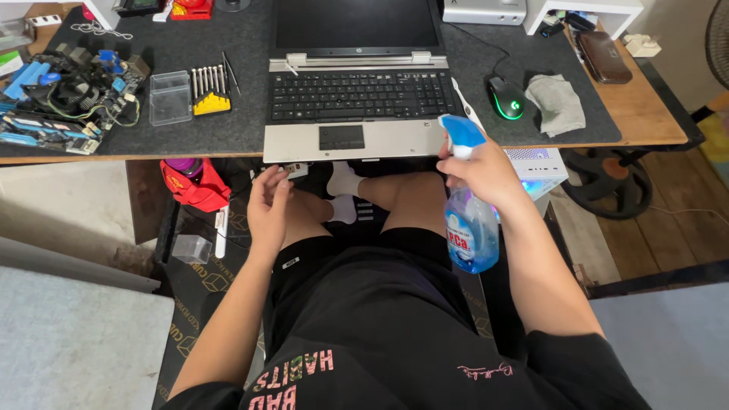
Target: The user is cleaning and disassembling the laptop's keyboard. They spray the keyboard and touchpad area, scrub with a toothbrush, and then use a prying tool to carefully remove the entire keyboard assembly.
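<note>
Grey felt covers the desk [190, 45] in front of me, where a silver-and-black laptop [357, 83] sits open with a dark screen, its front edge just above my knees. Beside it lie a folded grey cloth [557, 102], a black mouse [506, 97] glowing green, a clear plastic case [170, 97] and a yellow rack of screwdriver bits [210, 91]; a bare circuit board [64, 95] sits at the far left. My right hand [486, 173] is clamped around the neck of a spray bottle [471, 228], held over my right thigh just short of the laptop's corner. I judge it light, rigid plastic, part full of blue liquid that may slosh, best gripped at the neck under the blue trigger head. Its label is a blue band with red lettering around the belly. My left hand [267, 206] rests loosely curled on my left knee, holding nothing.
</note>
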